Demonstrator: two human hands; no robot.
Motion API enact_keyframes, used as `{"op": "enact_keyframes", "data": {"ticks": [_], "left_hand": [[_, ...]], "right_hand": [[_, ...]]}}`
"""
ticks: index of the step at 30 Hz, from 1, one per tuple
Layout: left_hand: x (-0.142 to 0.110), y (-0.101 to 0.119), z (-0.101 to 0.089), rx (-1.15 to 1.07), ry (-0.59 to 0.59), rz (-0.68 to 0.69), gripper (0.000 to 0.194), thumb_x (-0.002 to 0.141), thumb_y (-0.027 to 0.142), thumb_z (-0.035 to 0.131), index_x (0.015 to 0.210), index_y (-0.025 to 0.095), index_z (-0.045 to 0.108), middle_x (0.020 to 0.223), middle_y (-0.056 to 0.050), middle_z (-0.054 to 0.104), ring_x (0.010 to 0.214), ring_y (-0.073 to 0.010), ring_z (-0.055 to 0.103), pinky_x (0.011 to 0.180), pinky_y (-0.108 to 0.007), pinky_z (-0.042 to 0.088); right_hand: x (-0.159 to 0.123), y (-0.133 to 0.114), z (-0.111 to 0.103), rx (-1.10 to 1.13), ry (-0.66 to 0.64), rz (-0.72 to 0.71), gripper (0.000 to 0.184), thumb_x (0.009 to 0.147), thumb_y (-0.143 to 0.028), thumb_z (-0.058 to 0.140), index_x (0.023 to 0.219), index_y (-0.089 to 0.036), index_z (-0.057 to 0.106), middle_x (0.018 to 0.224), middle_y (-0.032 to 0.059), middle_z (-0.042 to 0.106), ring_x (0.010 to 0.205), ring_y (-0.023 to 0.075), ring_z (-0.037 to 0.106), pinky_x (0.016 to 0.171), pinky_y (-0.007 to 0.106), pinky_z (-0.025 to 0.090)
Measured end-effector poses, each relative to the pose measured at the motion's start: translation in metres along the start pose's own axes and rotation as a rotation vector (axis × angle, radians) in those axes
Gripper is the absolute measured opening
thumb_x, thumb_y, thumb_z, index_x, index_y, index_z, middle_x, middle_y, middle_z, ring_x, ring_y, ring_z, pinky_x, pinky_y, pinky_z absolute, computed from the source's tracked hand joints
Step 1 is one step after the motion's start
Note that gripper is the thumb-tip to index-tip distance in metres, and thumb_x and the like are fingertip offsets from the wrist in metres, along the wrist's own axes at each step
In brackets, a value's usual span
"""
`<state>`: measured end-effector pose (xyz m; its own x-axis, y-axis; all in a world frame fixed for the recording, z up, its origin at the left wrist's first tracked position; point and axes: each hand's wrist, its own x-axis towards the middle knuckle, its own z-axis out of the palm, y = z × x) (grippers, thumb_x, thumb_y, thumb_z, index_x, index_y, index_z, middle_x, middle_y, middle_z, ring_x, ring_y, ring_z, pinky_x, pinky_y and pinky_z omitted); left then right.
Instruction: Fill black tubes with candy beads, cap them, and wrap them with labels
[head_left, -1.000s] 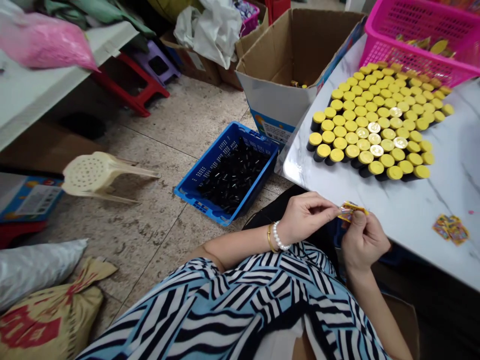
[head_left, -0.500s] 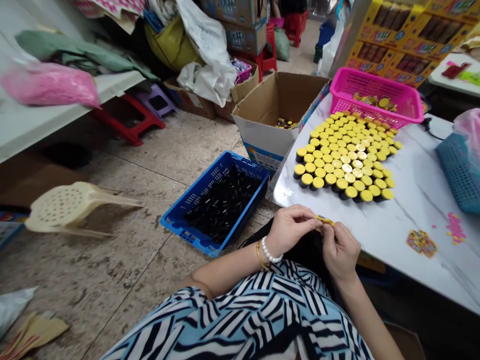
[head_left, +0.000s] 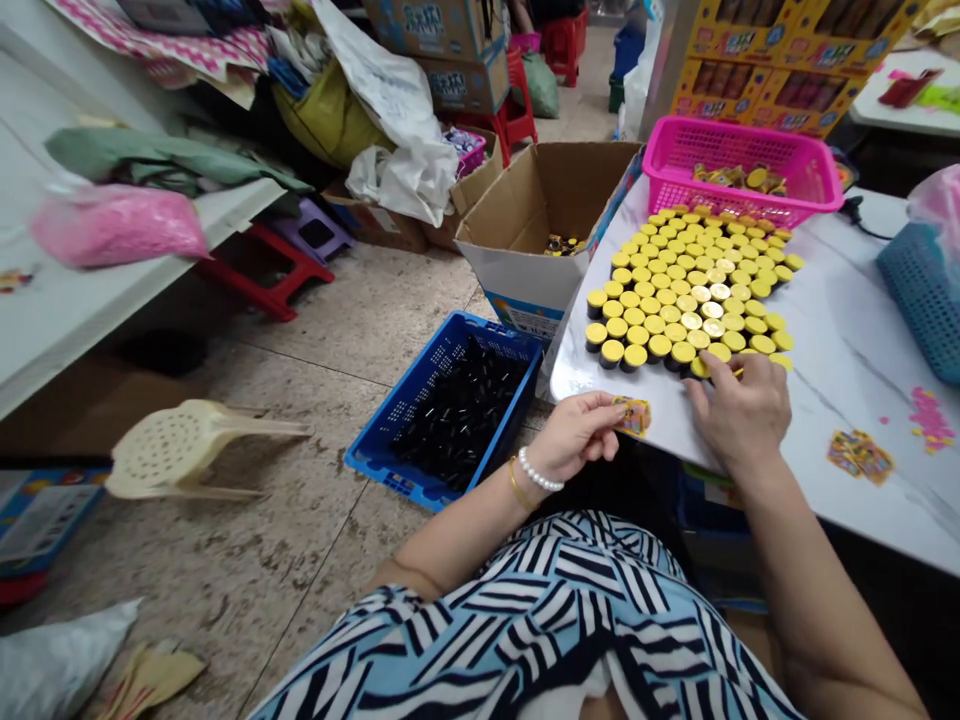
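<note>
My left hand [head_left: 576,436] pinches a small colourful sticker sheet [head_left: 633,415] at the near edge of the white marble table [head_left: 855,350]. My right hand [head_left: 739,408] reaches onto the table with its fingers pressed on the front row of a packed cluster of yellow-capped black tubes [head_left: 694,290]. Several caps in the cluster carry shiny round stickers. Whether a sticker sits under my right fingertips is hidden.
A pink basket [head_left: 739,175] stands behind the tubes, a teal basket [head_left: 922,290] at the right. Loose sticker scraps [head_left: 860,455] lie on the table. On the floor are a blue crate of black tubes [head_left: 450,400], an open cardboard box [head_left: 536,225] and a tipped beige stool [head_left: 180,450].
My hands were together at the sticker sheet; now my right hand has moved up onto the front row of tubes. My left hand keeps the sheet. The view tilted upward.
</note>
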<state>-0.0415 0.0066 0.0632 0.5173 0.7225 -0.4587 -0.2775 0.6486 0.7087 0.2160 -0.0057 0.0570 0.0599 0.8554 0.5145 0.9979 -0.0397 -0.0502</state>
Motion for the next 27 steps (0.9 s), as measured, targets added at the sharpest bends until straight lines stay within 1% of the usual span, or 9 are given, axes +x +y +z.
{"op": "enact_keyframes", "data": {"ticks": [4, 6, 8, 10, 13, 15, 17, 23, 27], "left_hand": [[0.009, 0.007, 0.005, -0.120, -0.048, -0.050, 0.024, 0.085, 0.020, 0.084, 0.103, 0.009, 0.074, 0.086, -0.007, 0.078, 0.043, -0.0003, 0.053, 0.038, -0.012, 0.032], [0.013, 0.008, 0.008, -0.180, -0.039, -0.072, 0.018, 0.085, 0.015, 0.083, 0.099, 0.007, 0.075, 0.084, -0.006, 0.077, 0.043, 0.0013, 0.049, 0.039, -0.011, 0.032], [0.015, 0.009, 0.013, -0.216, -0.030, -0.089, 0.015, 0.085, 0.014, 0.084, 0.093, 0.007, 0.074, 0.078, -0.004, 0.074, 0.043, 0.0024, 0.045, 0.039, -0.011, 0.028], [0.019, 0.009, 0.018, -0.232, -0.039, -0.097, 0.018, 0.082, 0.014, 0.087, 0.090, 0.006, 0.073, 0.074, -0.002, 0.071, 0.042, 0.0032, 0.040, 0.038, -0.011, 0.023], [0.024, 0.007, 0.025, -0.240, -0.063, -0.100, 0.021, 0.080, 0.015, 0.089, 0.091, 0.006, 0.073, 0.074, -0.001, 0.069, 0.043, 0.0036, 0.038, 0.038, -0.011, 0.020], [0.026, 0.005, 0.029, -0.251, -0.091, -0.095, 0.022, 0.079, 0.015, 0.088, 0.090, 0.006, 0.072, 0.074, 0.000, 0.068, 0.044, 0.0032, 0.039, 0.039, -0.012, 0.019], [0.027, 0.004, 0.032, -0.273, -0.121, -0.092, 0.021, 0.079, 0.015, 0.088, 0.089, 0.007, 0.071, 0.074, 0.000, 0.067, 0.043, 0.0031, 0.038, 0.038, -0.012, 0.018], [0.027, 0.001, 0.034, -0.317, -0.167, -0.113, 0.019, 0.079, 0.016, 0.086, 0.087, 0.009, 0.070, 0.076, 0.001, 0.067, 0.041, 0.0032, 0.034, 0.037, -0.013, 0.014], [0.024, -0.002, 0.037, -0.292, -0.172, -0.088, 0.020, 0.078, 0.019, 0.087, 0.088, 0.008, 0.073, 0.080, -0.001, 0.069, 0.042, 0.0032, 0.037, 0.037, -0.013, 0.015]], "right_hand": [[-0.007, -0.003, -0.007, 0.174, 0.011, 0.051, 0.038, 0.089, -0.047, 0.076, 0.111, -0.016, 0.076, 0.114, 0.0157, 0.065, 0.108, 0.0302, 0.056, 0.097, 0.047, 0.049], [-0.019, -0.009, -0.018, 0.478, 0.031, 0.200, 0.043, 0.084, -0.045, 0.082, 0.116, -0.018, 0.074, 0.112, 0.0118, 0.068, 0.100, 0.0255, 0.060, 0.093, 0.044, 0.053], [-0.032, -0.017, -0.030, 0.898, 0.022, 0.421, 0.050, 0.083, -0.043, 0.084, 0.127, -0.022, 0.071, 0.111, 0.0078, 0.070, 0.085, 0.0183, 0.062, 0.084, 0.038, 0.056], [-0.042, -0.027, -0.038, 1.279, -0.007, 0.621, 0.047, 0.085, -0.042, 0.083, 0.128, -0.024, 0.073, 0.113, 0.0062, 0.072, 0.078, 0.0139, 0.064, 0.078, 0.033, 0.058], [-0.052, -0.042, -0.041, 1.546, -0.001, 0.729, 0.036, 0.083, -0.038, 0.086, 0.116, -0.024, 0.078, 0.119, 0.0060, 0.075, 0.096, 0.0162, 0.072, 0.093, 0.034, 0.061], [-0.054, -0.050, -0.040, 1.578, 0.021, 0.734, 0.036, 0.081, -0.036, 0.089, 0.113, -0.024, 0.078, 0.122, 0.0059, 0.076, 0.111, 0.0192, 0.073, 0.106, 0.039, 0.058], [-0.053, -0.055, -0.039, 1.557, 0.031, 0.750, 0.035, 0.081, -0.036, 0.089, 0.111, -0.022, 0.077, 0.118, 0.0066, 0.078, 0.111, 0.0207, 0.074, 0.110, 0.042, 0.058], [-0.054, -0.062, -0.047, 1.366, 0.084, 0.774, 0.037, 0.085, -0.039, 0.086, 0.113, -0.020, 0.071, 0.116, 0.0098, 0.080, 0.106, 0.0218, 0.079, 0.100, 0.039, 0.063], [-0.056, -0.065, -0.051, 1.319, 0.034, 0.729, 0.036, 0.086, -0.041, 0.084, 0.112, -0.019, 0.069, 0.119, 0.0112, 0.079, 0.106, 0.0219, 0.079, 0.097, 0.038, 0.065]]}}
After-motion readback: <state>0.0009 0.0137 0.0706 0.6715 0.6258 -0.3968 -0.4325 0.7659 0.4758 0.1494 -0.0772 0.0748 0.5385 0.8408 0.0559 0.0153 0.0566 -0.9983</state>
